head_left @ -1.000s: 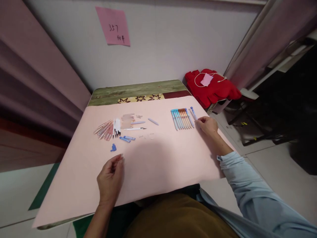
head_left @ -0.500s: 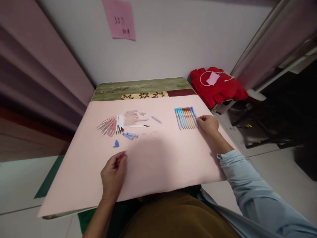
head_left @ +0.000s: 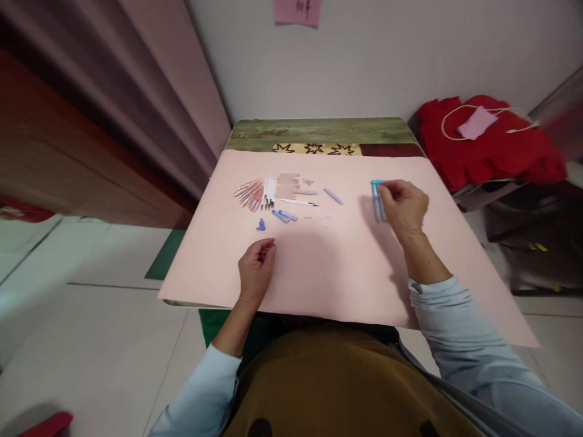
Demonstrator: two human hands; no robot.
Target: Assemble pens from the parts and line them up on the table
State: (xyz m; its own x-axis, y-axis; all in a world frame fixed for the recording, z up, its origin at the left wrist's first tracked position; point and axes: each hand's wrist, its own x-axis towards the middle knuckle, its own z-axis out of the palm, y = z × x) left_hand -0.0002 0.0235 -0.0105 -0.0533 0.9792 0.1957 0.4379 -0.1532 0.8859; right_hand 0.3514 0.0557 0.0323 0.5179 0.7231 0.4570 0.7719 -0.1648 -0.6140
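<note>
My right hand (head_left: pixel 404 209) is over the row of pens at the table's right side, thumb and fingers pinched together. I see nothing between its fingertips. It hides most of the row; only light blue pens (head_left: pixel 378 203) show at its left. My left hand (head_left: pixel 257 270) hovers near the front edge with curled fingers and nothing visible in them. Beyond it lie small blue clips (head_left: pixel 261 224) and short blue barrel parts (head_left: pixel 285 216). Farther back are fanned clear pink barrels (head_left: pixel 250 193), white refills with black tips (head_left: pixel 268 194) and pale grips (head_left: pixel 288 181).
A single refill (head_left: pixel 298 202) and a pale lavender barrel (head_left: pixel 333 195) lie mid-table, with tiny clear bits nearby. Pink paper (head_left: pixel 314 273) covers the table (head_left: pixel 319 130). A red cloth (head_left: pixel 487 152) with a white cable is at the right, beyond the table. A wall stands behind.
My right hand has left the right end of the pen row and moved left, now covering most of it. My left hand stays curled. The head view has shifted.
</note>
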